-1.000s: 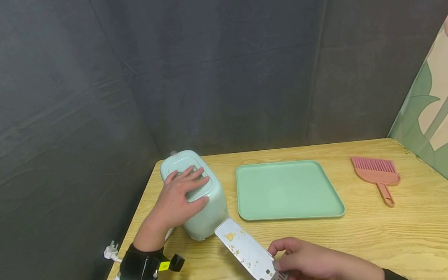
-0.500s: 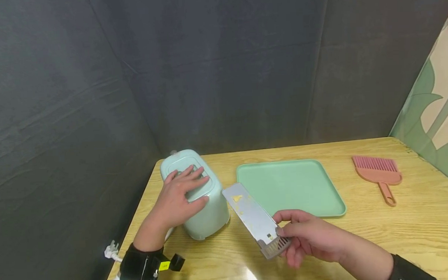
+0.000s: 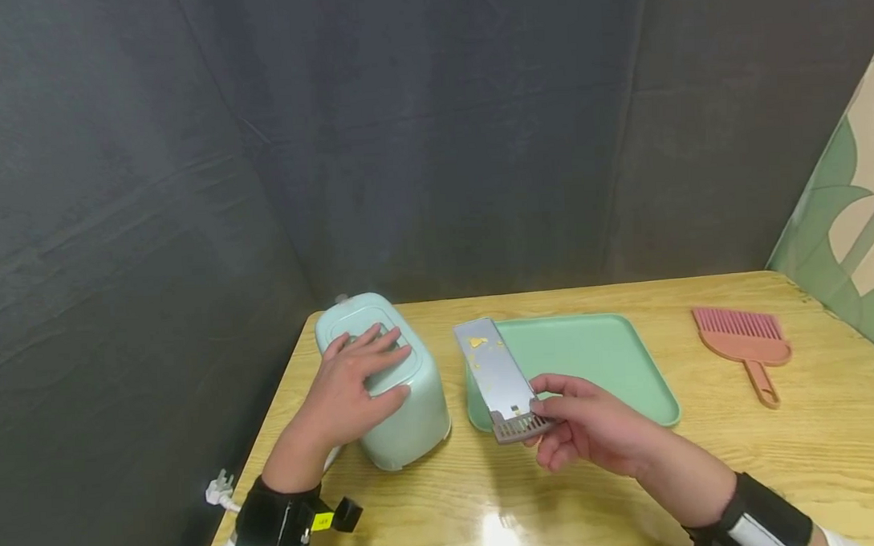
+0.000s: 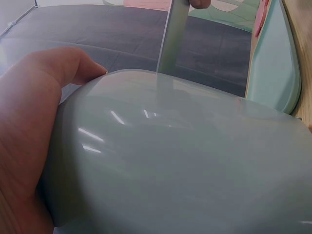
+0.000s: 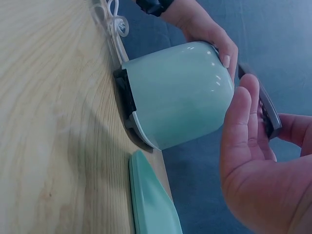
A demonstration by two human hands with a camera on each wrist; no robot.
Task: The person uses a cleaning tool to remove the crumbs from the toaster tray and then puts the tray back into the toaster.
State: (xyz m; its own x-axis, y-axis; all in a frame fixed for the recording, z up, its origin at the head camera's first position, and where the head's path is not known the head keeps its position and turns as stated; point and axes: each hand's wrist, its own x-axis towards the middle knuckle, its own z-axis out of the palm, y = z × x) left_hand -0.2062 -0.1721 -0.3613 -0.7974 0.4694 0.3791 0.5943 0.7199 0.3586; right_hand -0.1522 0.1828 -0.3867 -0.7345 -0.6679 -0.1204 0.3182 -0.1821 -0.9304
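A pale mint toaster (image 3: 412,425) stands at the left of the table. My left hand (image 3: 349,391) rests on its top, fingers spread. Up close in the left wrist view, the thumb (image 4: 63,63) lies at the edge of the toaster's smooth body (image 4: 180,151). With thumb and fingers my right hand (image 3: 594,424) pinches a metal crumb tray (image 3: 495,371) by its slotted grey end. Yellow crumbs are scattered over the crumb tray's flat surface. It is raised above the table, in front of the left side of a green serving tray (image 3: 599,356). The right wrist view shows the crumb tray (image 5: 269,109) edge-on.
A pink dustpan-shaped brush set (image 3: 746,346) lies at the right of the table (image 3: 812,445). The toaster's white plug (image 3: 219,491) and cord hang near the left table edge. A dark curtain (image 3: 432,144) closes off the back and left.
My right hand has lifted the crumb tray up and away from low beside the toaster to over the green tray's left part. The left hand has stayed on the toaster.
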